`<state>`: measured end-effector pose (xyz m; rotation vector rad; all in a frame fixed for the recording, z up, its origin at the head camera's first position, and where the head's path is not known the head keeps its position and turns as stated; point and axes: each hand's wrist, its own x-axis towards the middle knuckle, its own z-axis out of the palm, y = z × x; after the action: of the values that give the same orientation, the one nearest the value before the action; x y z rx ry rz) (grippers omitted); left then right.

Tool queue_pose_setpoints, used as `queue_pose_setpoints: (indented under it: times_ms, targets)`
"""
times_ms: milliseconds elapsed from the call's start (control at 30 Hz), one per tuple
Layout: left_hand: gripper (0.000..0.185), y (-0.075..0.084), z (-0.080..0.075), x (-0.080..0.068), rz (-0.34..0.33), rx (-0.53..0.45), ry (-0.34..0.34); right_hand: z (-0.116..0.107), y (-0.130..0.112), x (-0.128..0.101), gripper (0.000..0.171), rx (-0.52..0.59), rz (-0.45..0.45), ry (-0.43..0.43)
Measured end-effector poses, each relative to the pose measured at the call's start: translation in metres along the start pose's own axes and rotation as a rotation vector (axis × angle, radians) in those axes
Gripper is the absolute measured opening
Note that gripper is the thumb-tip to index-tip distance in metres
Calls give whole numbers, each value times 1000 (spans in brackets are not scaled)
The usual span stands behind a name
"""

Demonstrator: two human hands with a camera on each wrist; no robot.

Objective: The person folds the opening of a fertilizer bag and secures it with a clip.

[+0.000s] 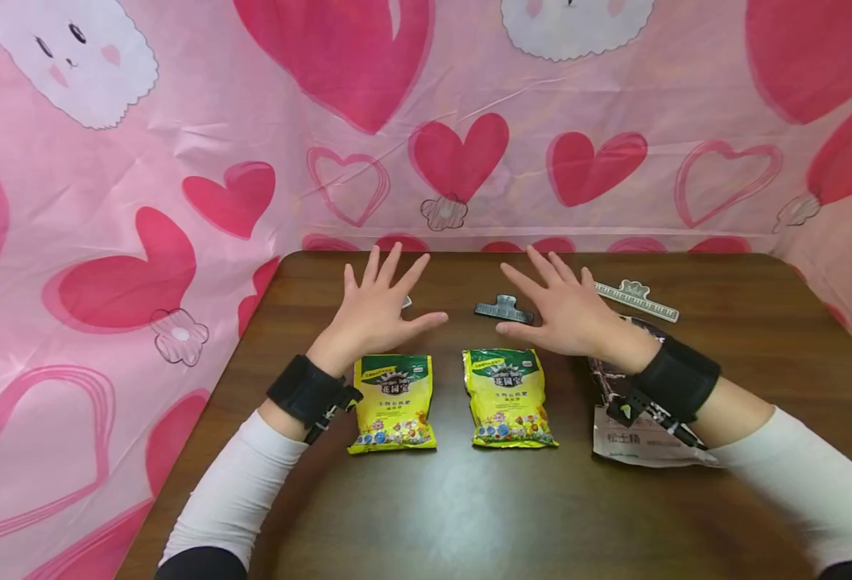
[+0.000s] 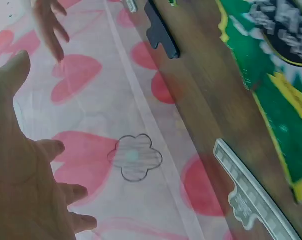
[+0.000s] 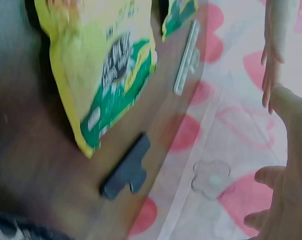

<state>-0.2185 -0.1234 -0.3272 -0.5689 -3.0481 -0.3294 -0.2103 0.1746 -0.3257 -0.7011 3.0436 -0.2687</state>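
Both hands are raised over the table with fingers spread, holding nothing. My left hand [image 1: 375, 314] is above and behind the left yellow-green fertilizer bag [image 1: 394, 403]. A white clip [image 2: 256, 192] lies below it, mostly hidden by the hand in the head view. My right hand [image 1: 567, 310] hovers just right of a black clip [image 1: 504, 308]. Nearer the front lies a second yellow-green bag [image 1: 509, 399]. Under the right forearm is a dark and pale bag [image 1: 632, 439], partly covered by the wrist. Another white clip [image 1: 636, 300] lies beyond the right hand.
The brown wooden table [image 1: 462, 515] has rounded far corners. A pink heart-patterned cloth [image 1: 252, 105] hangs behind the table and along its left side. Black straps [image 1: 676, 379] with small cameras sit on both wrists.
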Motion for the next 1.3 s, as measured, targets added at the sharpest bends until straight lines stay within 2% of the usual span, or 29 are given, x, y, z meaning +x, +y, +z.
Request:
queue_pose_setpoints:
  times_ms: [133,333,467,633,767,1033,1300]
  targets:
    - [91,-10,-2,-17,10,-7,-2,5,-12,-8,88,39,-74,-19]
    - [85,-27,2,-42,15,-18,-31,17,-32,-15,82,172,-178,-95]
    - [77,-40,9,-54,-32,-60,-60,27,-44,-15,77,239,-220,-160]
    - [67,-57,21,-62,-100,-145,-112,38,-59,-10,67,323,-273,-189]
    - [59,-68,31,-68,-127,-190,-124,48,-70,-4,58,379,-308,-211]
    - [37,-79,43,-74,-178,-252,-91,67,-87,11,39,442,-264,-253]
    - [36,-83,49,-74,-232,-360,-80,78,-98,20,36,477,-157,-265]
